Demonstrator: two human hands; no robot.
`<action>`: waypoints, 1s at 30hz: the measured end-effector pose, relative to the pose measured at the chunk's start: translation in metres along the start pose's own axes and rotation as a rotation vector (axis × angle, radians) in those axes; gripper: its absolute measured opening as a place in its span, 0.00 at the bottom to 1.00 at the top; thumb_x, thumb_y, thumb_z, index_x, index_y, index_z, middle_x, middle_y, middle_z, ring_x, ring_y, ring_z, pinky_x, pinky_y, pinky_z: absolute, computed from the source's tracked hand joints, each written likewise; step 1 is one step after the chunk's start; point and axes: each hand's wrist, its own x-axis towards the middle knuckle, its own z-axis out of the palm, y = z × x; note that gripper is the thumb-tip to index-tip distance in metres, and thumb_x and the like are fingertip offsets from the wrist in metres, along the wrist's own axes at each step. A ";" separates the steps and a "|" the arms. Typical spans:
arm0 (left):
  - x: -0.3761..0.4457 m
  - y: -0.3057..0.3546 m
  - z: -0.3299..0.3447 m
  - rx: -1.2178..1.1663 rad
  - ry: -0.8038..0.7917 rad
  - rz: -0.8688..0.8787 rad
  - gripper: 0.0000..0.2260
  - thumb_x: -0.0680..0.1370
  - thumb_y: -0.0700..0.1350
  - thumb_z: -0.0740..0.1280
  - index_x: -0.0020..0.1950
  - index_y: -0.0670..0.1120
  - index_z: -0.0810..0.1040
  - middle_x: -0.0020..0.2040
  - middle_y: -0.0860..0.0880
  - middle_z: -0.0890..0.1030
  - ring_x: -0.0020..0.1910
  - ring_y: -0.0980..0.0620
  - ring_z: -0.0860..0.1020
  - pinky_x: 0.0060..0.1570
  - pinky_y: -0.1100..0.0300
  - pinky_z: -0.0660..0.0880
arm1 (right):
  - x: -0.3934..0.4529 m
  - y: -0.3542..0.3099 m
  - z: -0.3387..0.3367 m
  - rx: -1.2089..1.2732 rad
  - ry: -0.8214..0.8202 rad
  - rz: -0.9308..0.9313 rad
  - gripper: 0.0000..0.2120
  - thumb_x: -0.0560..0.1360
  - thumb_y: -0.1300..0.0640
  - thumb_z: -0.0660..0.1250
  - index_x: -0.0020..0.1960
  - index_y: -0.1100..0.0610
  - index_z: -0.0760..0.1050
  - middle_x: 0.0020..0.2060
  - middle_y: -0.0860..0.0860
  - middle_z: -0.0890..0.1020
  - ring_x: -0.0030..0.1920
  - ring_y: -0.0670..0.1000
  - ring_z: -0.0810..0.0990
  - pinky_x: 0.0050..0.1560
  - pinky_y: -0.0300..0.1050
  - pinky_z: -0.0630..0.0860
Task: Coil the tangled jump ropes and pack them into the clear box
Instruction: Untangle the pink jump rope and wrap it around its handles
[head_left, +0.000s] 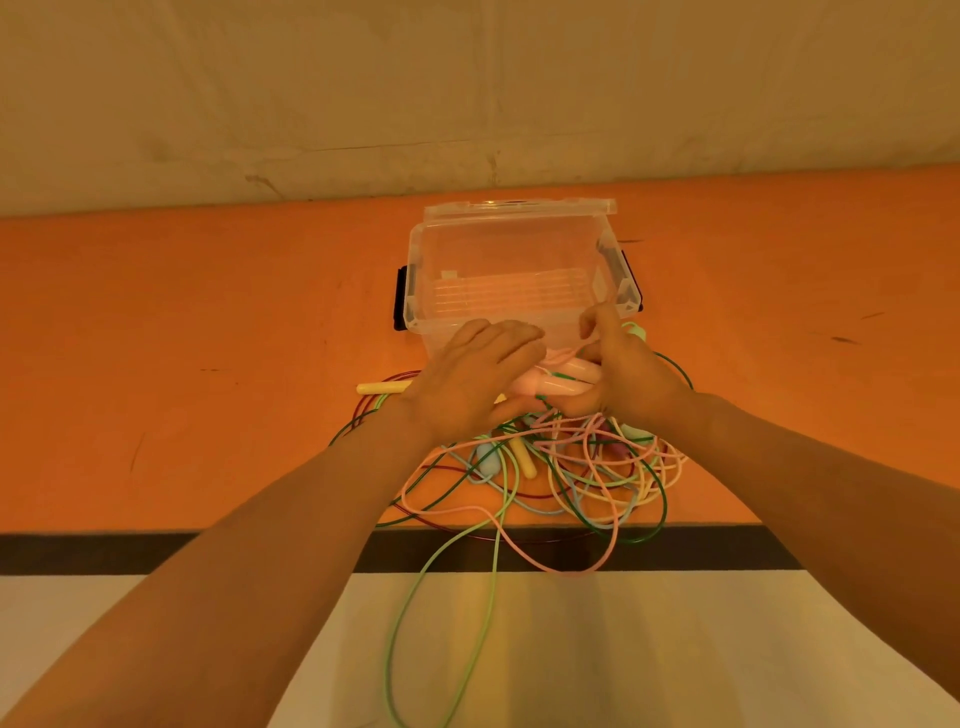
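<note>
Holding the pink handles (566, 376) between both hands, long axis running left-right: right hand (623, 374) curls around their right end, left hand (467, 379) lies over the left end, grip hidden. Clear box (514, 280), open, sits just beyond the fingertips; tangled ropes (571, 467) lie under the wrists.
</note>
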 end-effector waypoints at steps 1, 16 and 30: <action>-0.001 0.001 -0.001 0.035 -0.027 0.021 0.22 0.76 0.57 0.64 0.62 0.44 0.69 0.64 0.44 0.75 0.63 0.44 0.73 0.60 0.52 0.65 | -0.001 -0.002 -0.001 -0.025 -0.016 -0.016 0.31 0.63 0.60 0.78 0.55 0.54 0.60 0.36 0.51 0.78 0.34 0.49 0.75 0.33 0.38 0.69; 0.010 0.009 -0.009 0.195 -0.115 -0.143 0.31 0.62 0.64 0.60 0.52 0.40 0.78 0.56 0.43 0.79 0.59 0.42 0.76 0.66 0.41 0.62 | -0.011 -0.021 -0.002 -0.670 -0.038 -0.217 0.23 0.74 0.54 0.68 0.65 0.64 0.67 0.49 0.62 0.81 0.46 0.63 0.80 0.36 0.45 0.63; 0.024 0.020 -0.015 0.231 -0.392 -0.304 0.25 0.73 0.58 0.65 0.66 0.47 0.67 0.60 0.48 0.73 0.59 0.48 0.71 0.48 0.57 0.66 | -0.004 -0.012 0.002 -0.672 0.054 -0.256 0.25 0.73 0.47 0.69 0.63 0.59 0.68 0.51 0.57 0.80 0.47 0.62 0.80 0.36 0.46 0.65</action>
